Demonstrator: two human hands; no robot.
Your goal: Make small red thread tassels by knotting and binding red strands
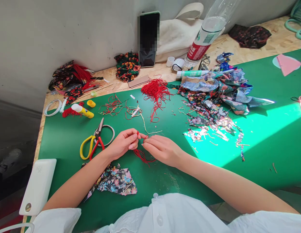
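Note:
My left hand and my right hand meet over the green mat, fingertips pinched on a bundle of red thread that hangs down between them as a small tassel. Both hands are closed on it. Yellow-and-red scissors lie just left of my left hand, across a metal ring. A floral fabric piece lies under my left forearm. A loose heap of red thread sits further back.
Floral fabric scraps cover the mat's right middle. A glue stick, a phone leaning on the wall, a plastic bottle, a glue tube and a white power bank at the left edge surround the work.

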